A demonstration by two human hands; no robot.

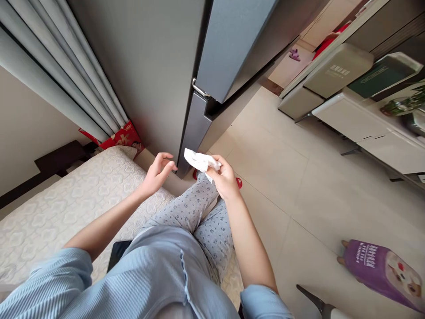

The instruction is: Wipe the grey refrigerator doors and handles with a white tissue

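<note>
Crumpled white tissue (pixel 199 160) is pinched in my right hand (pixel 227 179), between the thumb and fingers, above my knees. My left hand (pixel 157 174) hovers to the left of it, apart from the tissue, with its fingers bent and loosely spread and nothing in them. Both hands are over my lap, where my patterned grey trousers (pixel 186 206) show. Just beyond the hands stands a tall grey fridge (pixel 152 66) with a metal hinge (pixel 200 88) between its upper and lower doors.
I sit on a quilted cream cover (pixel 76 195); a dark flat device (pixel 117 253) lies beside me. A red box (pixel 122 137) sits by the curtain (pixel 63 57). Right are a white cabinet (pixel 352 117), a purple dog-printed stool (pixel 368 266) and tiled floor (pixel 272 168).
</note>
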